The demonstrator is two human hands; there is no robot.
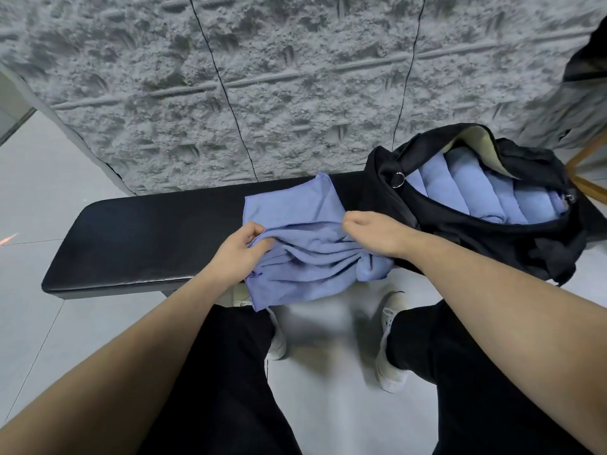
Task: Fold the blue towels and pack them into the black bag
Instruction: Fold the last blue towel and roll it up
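i have one loose blue towel (305,244) bunched on the black bench (147,238), its near edge hanging off toward my knees. my left hand (241,247) pinches the towel's left edge, fingers curled round the cloth; my right hand (371,229) is fisted on the right side, gathering it, i judge to stretch it flat for a fold. the black bag (476,231) sits just right, gaping wide, with folded towels (476,188) standing in a row so another can slot in.
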